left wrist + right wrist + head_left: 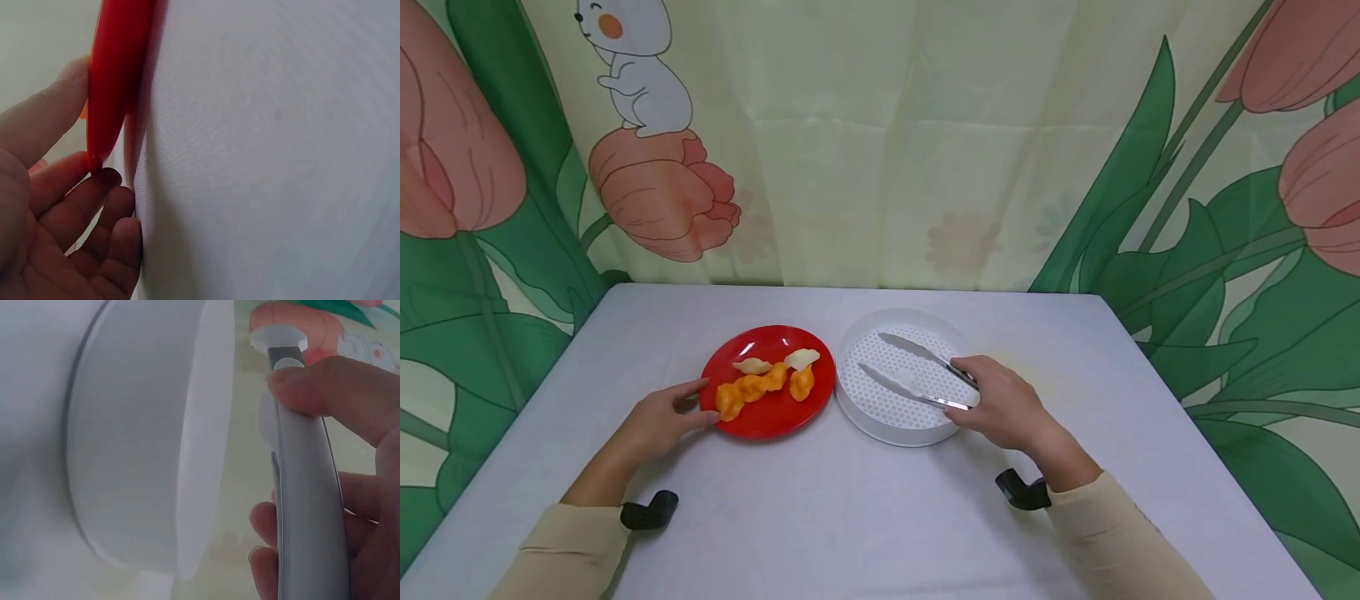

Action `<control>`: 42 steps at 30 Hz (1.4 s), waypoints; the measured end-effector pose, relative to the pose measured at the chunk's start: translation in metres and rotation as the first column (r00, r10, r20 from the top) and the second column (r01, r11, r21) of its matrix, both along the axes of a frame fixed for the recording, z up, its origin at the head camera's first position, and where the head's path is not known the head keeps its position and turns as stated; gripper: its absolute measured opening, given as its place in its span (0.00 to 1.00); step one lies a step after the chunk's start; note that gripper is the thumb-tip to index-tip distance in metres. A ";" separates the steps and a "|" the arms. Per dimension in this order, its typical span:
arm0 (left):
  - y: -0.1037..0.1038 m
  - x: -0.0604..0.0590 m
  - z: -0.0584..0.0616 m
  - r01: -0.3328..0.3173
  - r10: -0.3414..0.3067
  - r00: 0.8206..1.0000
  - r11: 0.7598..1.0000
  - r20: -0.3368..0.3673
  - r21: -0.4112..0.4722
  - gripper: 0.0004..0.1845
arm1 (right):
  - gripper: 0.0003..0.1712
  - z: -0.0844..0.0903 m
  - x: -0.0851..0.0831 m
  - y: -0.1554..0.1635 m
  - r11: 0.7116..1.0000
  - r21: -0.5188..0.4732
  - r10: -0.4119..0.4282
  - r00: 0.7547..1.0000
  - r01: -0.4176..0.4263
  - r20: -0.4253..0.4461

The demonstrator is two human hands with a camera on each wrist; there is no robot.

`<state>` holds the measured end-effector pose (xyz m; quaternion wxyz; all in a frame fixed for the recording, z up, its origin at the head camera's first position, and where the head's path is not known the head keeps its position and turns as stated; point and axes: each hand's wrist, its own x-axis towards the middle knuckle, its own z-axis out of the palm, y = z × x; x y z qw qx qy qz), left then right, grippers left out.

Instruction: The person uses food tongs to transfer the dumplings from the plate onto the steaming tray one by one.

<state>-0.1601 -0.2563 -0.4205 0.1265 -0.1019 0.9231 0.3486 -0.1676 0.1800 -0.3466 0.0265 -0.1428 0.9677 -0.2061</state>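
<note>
On the left, a red plate bears several orange dumpling-shaped pieces and two cream ones. My left hand holds the plate's left rim; in the left wrist view its thumb lies over the rim and the fingertips meet the edge. My right hand grips a pair of metal tongs with pale tips by the handles. The tongs' arms are spread over a round white steamer tray with a perforated floor, and nothing is between them.
Plate and tray stand side by side on a table under a white cloth. A curtain printed with tulips hangs behind the table. Black wrist mounts sit at both sleeves.
</note>
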 end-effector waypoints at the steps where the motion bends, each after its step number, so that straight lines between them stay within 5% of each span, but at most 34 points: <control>1: 0.000 0.000 0.000 0.000 0.000 1.000 1.000 0.001 0.001 0.46 | 0.41 0.000 -0.001 -0.005 1.000 0.001 0.019 1.000 -0.019 -0.004; 11: -0.003 -0.001 0.001 0.004 -0.005 1.000 1.000 0.020 0.018 0.46 | 0.36 0.000 -0.008 -0.057 0.980 0.045 0.196 0.980 -0.194 -0.027; 29: -0.005 0.002 0.002 0.024 -0.024 1.000 0.999 0.009 0.028 0.46 | 0.42 -0.002 -0.016 -0.137 0.932 0.147 0.323 0.943 -0.332 0.082; 42: -0.005 0.001 0.000 0.012 -0.013 1.000 0.998 0.018 0.059 0.46 | 0.45 -0.006 -0.025 -0.167 0.905 0.190 0.366 0.924 -0.381 0.111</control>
